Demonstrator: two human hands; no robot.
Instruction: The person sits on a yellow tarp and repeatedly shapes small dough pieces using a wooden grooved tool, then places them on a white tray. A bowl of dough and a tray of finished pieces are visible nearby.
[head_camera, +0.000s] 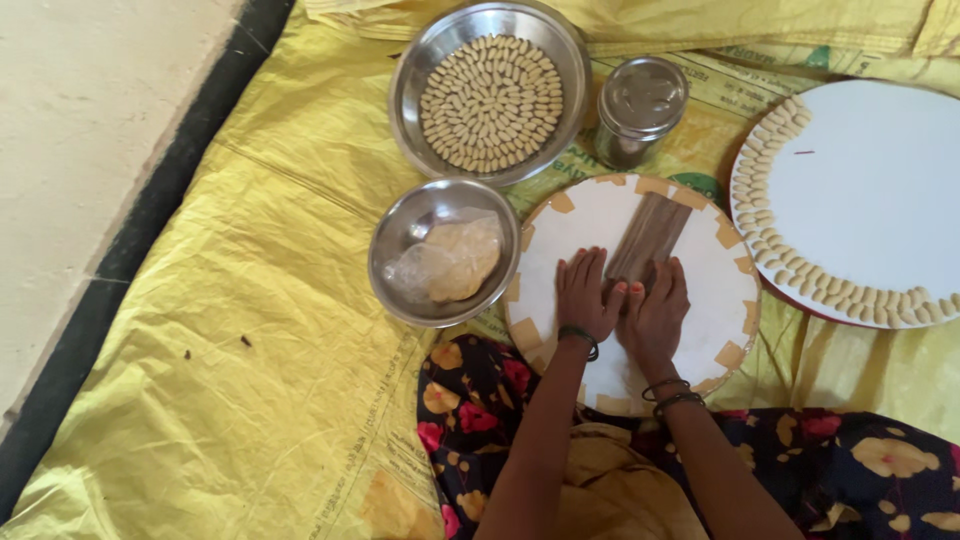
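My left hand (584, 297) and my right hand (657, 313) lie flat, fingers together, side by side on a round white board (716, 262) edged with tan tape patches. Their fingertips press the near end of a brown ridged wooden strip (650, 236) lying on the board. Neither hand grips anything. Left of the board, a small steel bowl (395, 235) holds a lump of pale dough under clear plastic (447, 262).
A large steel plate (409, 82) of several shaped dough pieces (491, 103) sits behind. A lidded steel tin (638, 108) stands beside it. At right, a second white round board (870, 190) has dough pieces (766, 192) along its rim. Yellow sheet (260, 330) covers the floor.
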